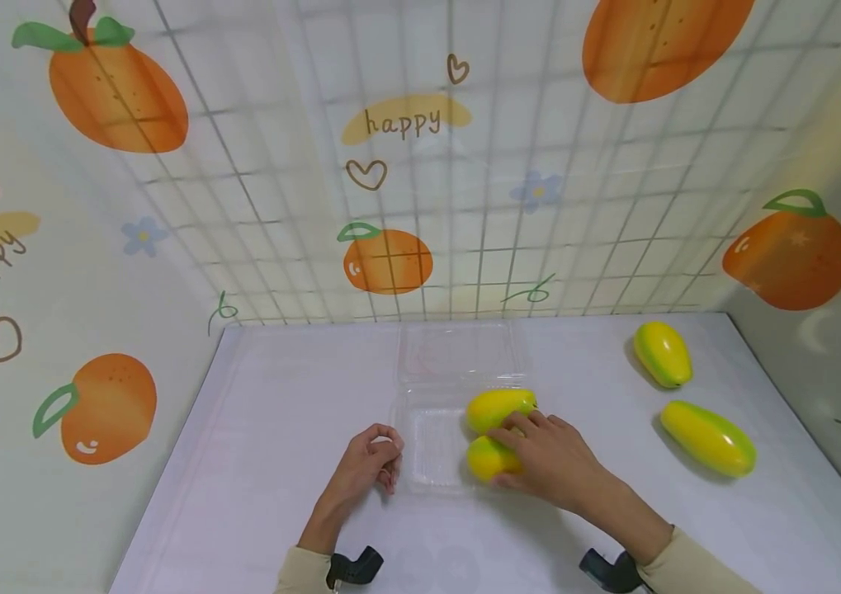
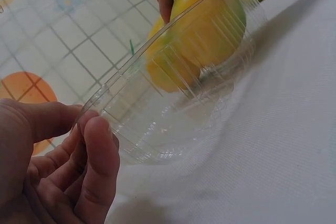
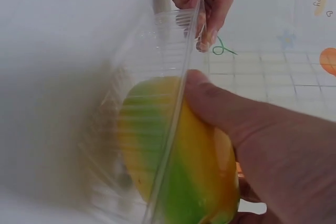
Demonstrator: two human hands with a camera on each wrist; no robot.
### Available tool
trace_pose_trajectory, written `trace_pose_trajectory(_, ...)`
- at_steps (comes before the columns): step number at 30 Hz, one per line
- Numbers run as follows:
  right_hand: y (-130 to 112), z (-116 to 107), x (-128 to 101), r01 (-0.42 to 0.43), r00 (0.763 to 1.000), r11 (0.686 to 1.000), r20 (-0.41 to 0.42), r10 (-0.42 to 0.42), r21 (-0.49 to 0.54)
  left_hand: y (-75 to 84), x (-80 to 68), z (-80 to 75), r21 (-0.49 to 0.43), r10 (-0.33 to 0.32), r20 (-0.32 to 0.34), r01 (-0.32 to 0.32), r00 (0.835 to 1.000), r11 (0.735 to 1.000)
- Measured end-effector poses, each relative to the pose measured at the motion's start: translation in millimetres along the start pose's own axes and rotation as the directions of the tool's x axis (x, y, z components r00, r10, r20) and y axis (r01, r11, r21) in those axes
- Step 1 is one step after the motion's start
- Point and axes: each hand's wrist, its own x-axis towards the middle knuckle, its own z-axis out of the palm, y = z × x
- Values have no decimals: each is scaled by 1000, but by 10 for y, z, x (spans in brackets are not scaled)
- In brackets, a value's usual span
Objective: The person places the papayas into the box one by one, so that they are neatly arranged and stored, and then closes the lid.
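A clear plastic clamshell box point(image 1: 431, 487) lies unfolded on the table, its lid point(image 1: 460, 351) laid back toward the wall. My left hand point(image 1: 370, 462) pinches the box's left rim between thumb and fingers, as the left wrist view shows. On the box's right side, my right hand point(image 1: 554, 458) grips a yellow-green mango point(image 1: 489, 459), thumb at the near side and fingers over the top. The mango sits low within the box wall point(image 3: 157, 145). Just behind it another mango point(image 1: 498, 408) rests in the box, partly covered by my right fingers.
Two more yellow-green mangoes lie on the table at the right: a far one point(image 1: 662, 355) and a longer one point(image 1: 710, 439) nearer. Behind the white tabletop point(image 1: 279, 388) stands a printed curtain point(image 1: 264, 206), which also encloses both sides.
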Motion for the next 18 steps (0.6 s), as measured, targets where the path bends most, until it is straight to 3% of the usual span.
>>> trace_pose_trajectory(6, -8, 39, -7, 31, 998, 998, -46, -33, -57, 9, -2, -4, -5, 4, 4, -4, 1000, 1000)
trace_pose_trajectory(18, 16, 33, -29, 26, 998, 998, -62, -29, -55, -4, 6, -6, -2, -12, -4, 12, 1000, 1000)
